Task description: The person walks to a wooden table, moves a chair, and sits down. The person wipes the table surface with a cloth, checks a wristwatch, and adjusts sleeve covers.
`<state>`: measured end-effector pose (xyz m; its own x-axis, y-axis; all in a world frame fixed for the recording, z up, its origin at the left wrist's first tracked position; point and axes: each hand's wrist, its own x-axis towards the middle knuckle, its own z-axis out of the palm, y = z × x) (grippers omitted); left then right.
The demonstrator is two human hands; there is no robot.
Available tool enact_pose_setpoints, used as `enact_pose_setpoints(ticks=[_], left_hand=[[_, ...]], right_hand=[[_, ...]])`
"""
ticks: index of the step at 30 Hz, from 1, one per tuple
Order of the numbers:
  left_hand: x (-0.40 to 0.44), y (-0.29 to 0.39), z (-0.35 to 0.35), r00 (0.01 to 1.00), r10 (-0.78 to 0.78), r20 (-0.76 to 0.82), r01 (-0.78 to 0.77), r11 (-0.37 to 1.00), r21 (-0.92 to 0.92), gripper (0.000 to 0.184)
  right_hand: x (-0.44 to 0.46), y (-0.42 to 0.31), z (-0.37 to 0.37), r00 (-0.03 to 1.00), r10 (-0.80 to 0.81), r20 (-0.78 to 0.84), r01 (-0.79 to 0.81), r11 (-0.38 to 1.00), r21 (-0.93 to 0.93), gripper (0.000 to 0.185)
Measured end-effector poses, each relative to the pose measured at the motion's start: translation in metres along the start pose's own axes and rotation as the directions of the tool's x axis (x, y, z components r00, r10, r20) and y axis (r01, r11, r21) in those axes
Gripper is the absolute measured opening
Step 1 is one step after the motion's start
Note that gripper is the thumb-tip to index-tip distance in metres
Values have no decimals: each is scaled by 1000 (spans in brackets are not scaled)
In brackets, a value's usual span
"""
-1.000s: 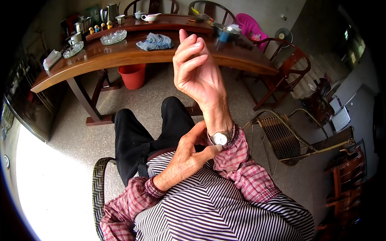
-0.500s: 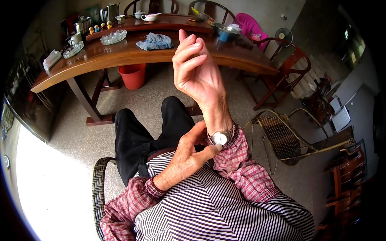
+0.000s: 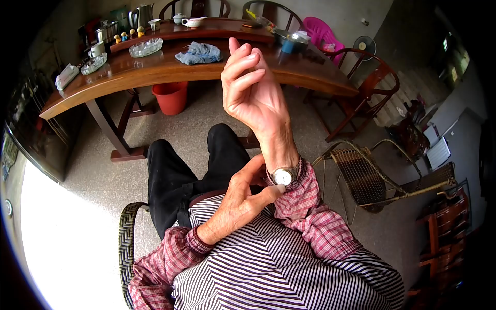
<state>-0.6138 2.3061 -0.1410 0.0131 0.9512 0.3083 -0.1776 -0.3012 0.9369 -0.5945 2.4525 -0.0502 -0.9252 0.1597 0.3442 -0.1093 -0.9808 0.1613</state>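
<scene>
My right hand (image 3: pixel 256 95) is raised in front of me with the palm turned toward me. Its fingers are loosely bent and partly spread, and nothing is in them. A wristwatch (image 3: pixel 282 177) with a round white face and a metal band sits on the right wrist, at the edge of a red plaid sleeve (image 3: pixel 310 201). From below, my left hand (image 3: pixel 245 199) pinches the watch. Its thumb presses the lower edge of the case, while its other fingers go out of sight behind the wrist.
A curved wooden table (image 3: pixel 150 72) ahead bears a blue cloth (image 3: pixel 199 53), a glass ashtray (image 3: pixel 145 48) and tea things. Beneath it stands a red bucket (image 3: pixel 170 98). On the right are a woven chair (image 3: pixel 359 175) and a wooden chair (image 3: pixel 372 88).
</scene>
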Motion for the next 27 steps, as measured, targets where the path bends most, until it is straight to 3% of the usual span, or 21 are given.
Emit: enact_pose_setpoints(ticks=[12, 14, 19, 22, 25, 27], left_hand=[[3, -3, 0, 999, 12, 31, -11, 1000, -22, 52], [4, 1, -7, 991, -84, 100, 76, 993, 86, 50], [15, 5, -19, 995, 19, 99, -40, 978, 207, 59], [32, -6, -38, 985, 23, 171, -108, 855, 508, 61], [53, 4, -68, 929, -191, 317, -155, 575, 803, 59], [65, 4, -89, 893, -331, 305, -185, 350, 918, 53]], right_hand=[[-4, -5, 0, 1000, -13, -9, 13, 1000, 0, 36], [-6, -11, 0, 999, -38, -4, 37, 999, -20, 36], [-17, -21, 11, 988, -149, -34, 147, 987, -65, 26], [-25, -33, 6, 980, -194, -55, 185, 975, -126, 28], [-27, -50, -5, 986, -165, 6, 163, 967, -197, 36], [-23, -55, -9, 985, -172, -1, 167, 959, -231, 36]])
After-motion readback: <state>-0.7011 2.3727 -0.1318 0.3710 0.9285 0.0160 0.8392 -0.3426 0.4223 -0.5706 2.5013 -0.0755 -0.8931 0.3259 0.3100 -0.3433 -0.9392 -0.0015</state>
